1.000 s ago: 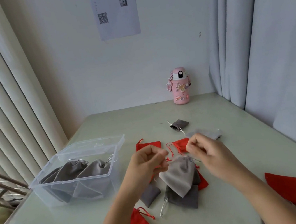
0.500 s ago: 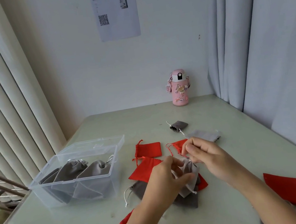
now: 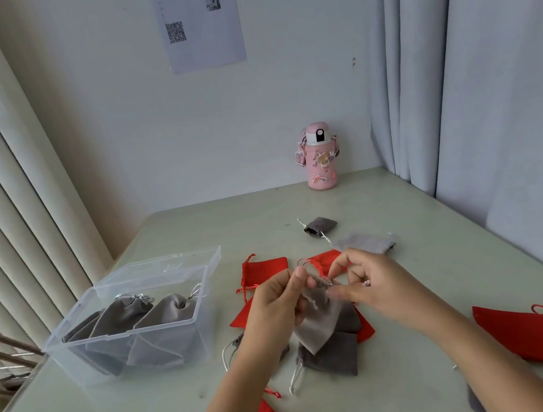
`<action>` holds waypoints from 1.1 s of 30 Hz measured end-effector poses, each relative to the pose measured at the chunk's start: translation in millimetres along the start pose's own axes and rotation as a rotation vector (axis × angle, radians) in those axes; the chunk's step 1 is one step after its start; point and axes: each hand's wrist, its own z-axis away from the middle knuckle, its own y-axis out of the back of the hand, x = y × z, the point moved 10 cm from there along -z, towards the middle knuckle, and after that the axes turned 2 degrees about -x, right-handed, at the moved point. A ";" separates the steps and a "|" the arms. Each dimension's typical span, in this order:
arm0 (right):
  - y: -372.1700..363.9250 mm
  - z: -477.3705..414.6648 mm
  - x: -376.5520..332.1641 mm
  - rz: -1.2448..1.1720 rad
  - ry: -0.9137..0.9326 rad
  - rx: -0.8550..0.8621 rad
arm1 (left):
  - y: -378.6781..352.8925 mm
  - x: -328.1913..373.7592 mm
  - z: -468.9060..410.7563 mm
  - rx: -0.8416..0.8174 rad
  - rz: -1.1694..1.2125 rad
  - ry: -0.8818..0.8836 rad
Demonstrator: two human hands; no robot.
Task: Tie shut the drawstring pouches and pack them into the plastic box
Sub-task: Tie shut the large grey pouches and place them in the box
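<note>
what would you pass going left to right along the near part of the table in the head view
plastic box → left hand → light grey pouch, pinched by both hands → right hand → red pouch near the right edge

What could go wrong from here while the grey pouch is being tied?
1. The left hand and right hand pinch only at the mouth of the light grey pouch. The thin cord could slip and leave a loose knot.
2. That pouch hangs over the dark grey pouch, whose loose cord might snag and get dragged toward the plastic box.
</note>
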 end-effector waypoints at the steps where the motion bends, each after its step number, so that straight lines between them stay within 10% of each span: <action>1: 0.8 -0.6 2.1 0.027 0.002 0.013 | 1.5 -2.2 0.1 0.015 0.042 0.024; 8: -5.9 -2.3 8.5 0.041 -0.019 -0.039 | 2.3 -0.8 -0.7 -0.011 0.221 0.008; 20: -26.5 0.4 2.1 -0.641 -0.090 -0.083 | 16.6 2.6 -2.4 0.086 0.168 -0.017; 33: -25.0 2.3 -14.5 -0.443 0.074 0.036 | 15.1 4.7 -2.9 0.011 -0.108 -0.026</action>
